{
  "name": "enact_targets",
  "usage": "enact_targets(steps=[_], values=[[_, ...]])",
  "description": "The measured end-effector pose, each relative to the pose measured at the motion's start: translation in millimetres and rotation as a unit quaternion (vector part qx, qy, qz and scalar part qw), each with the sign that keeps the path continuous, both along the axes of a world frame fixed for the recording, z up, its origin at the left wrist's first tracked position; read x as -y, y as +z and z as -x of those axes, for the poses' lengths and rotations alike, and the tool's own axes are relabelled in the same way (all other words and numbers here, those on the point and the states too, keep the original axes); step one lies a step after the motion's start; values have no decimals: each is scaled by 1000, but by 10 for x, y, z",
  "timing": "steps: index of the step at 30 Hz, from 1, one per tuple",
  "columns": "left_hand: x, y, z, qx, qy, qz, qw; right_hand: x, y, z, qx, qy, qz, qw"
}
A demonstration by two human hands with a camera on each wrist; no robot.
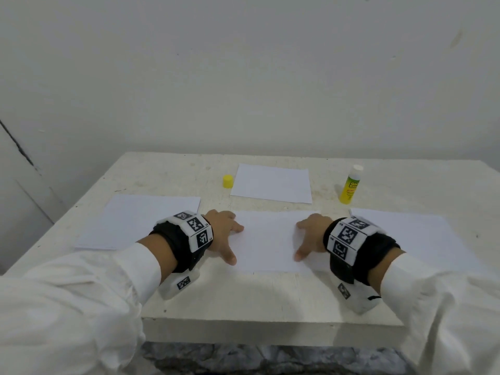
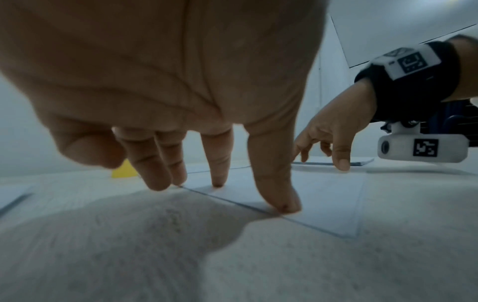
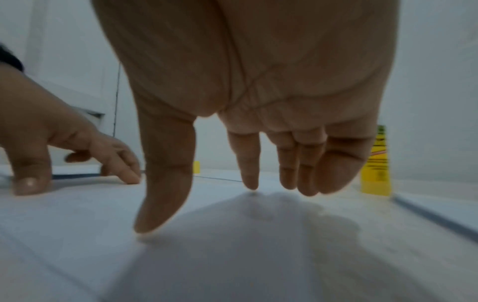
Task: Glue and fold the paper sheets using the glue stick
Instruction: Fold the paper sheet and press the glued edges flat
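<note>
A folded white paper sheet (image 1: 267, 240) lies flat at the table's front middle. My left hand (image 1: 226, 235) presses its left end with straight spread fingers (image 2: 278, 196), thumb and forefinger tips on the paper (image 2: 323, 204). My right hand (image 1: 311, 236) presses the right end the same way, its thumb (image 3: 160, 204) on the sheet (image 3: 64, 214). The yellow glue stick (image 1: 350, 185) stands uncapped at the back right, also in the right wrist view (image 3: 377, 163). Its yellow cap (image 1: 228, 181) sits at the back, left of centre.
More white sheets lie around: one at the left (image 1: 140, 220), one at the back middle (image 1: 272, 183), one at the right (image 1: 422, 234). The white table (image 1: 270, 296) ends close to me, and a pale wall rises behind it.
</note>
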State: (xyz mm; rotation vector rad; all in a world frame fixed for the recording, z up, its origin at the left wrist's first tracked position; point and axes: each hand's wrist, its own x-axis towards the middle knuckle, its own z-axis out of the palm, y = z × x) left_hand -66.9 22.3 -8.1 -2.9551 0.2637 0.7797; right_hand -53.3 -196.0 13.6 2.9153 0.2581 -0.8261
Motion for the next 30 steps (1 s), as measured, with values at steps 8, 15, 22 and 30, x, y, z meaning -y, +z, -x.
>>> enact_targets(steps=[8,15,22,30], values=[[-65,-157,-73,-9,0,-16,1000,-976,-350,-255,5,140,10,990],[-77,-163,-114,-27,-40,-48,998,-260,-242,-248,-42,101,3,994],[43,-124,-226,-35,-41,-83,995,364,-97,-203,-46,57,6,997],[1048,-175,-319,-12,-80,8,997,191,-348,-421,-18,53,116,992]])
